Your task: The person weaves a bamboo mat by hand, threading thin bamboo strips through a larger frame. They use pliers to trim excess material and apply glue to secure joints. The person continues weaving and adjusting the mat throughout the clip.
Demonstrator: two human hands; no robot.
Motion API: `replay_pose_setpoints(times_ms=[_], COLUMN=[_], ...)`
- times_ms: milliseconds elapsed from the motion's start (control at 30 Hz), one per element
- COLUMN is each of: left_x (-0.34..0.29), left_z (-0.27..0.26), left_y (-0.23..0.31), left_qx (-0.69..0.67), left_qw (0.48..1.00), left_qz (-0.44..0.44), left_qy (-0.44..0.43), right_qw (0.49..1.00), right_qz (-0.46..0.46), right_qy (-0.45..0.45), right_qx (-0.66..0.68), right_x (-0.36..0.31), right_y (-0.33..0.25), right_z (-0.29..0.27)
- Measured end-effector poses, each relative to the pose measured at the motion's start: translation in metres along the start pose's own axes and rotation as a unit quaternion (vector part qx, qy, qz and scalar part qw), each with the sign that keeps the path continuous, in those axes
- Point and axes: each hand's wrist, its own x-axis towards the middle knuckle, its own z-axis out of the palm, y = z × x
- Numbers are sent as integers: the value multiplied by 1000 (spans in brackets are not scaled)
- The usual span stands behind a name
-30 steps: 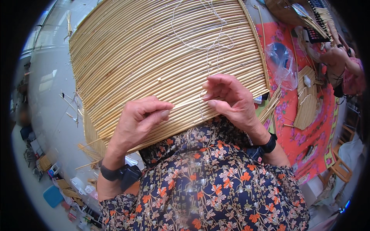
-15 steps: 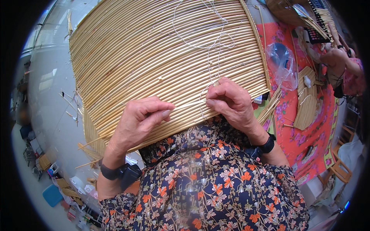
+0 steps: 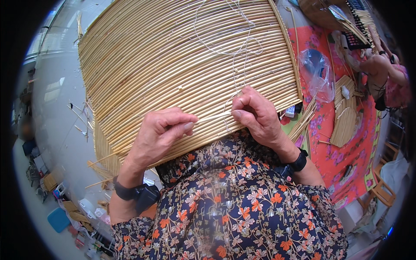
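Observation:
A large panel of straight straw-coloured stalks lies before me, its near edge against my floral-clad lap. Over its near part, my left hand is closed in a pinch, thumb against forefinger. My right hand, a short way to the right, is pinched too. A thin pale strand, which looks like white thread, stretches between the two sets of fingertips. From my right hand more thread runs away over the panel and lies in loose loops. The very tips of the fingers hide the strand's ends.
Loose stalks lie right of the panel on a red flowered cloth, with a clear plastic bag and a smaller woven piece. Another person's arm shows at the far right. Household items, including a blue lid, stand at the left.
Almost nothing differs. My left hand has shifted very slightly to the right and up, and the panel has tilted a little; both pinches stay closed.

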Motion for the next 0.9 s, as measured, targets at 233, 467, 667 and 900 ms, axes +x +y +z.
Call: replay_pose_setpoints(times_ms=[233, 467, 667, 900], left_x=[2, -5, -29, -44], left_z=[0, -7, -15, -12], left_y=[1, 8, -1, -6], left_qx=[1, -1, 142, 173], left_qw=[1000, 997, 988, 982], left_qz=[2, -79, 37, 52], left_qy=[-7, 18, 52, 61], right_qw=[1000, 999, 939, 931], right_qz=[-4, 8, -197, -189], right_qy=[1, 39, -46, -22], right_qx=[-6, 32, -279, -311], right_x=[1, -7, -24, -31], right_y=[1, -3, -6, 8], right_z=[1, 4, -26, -17])
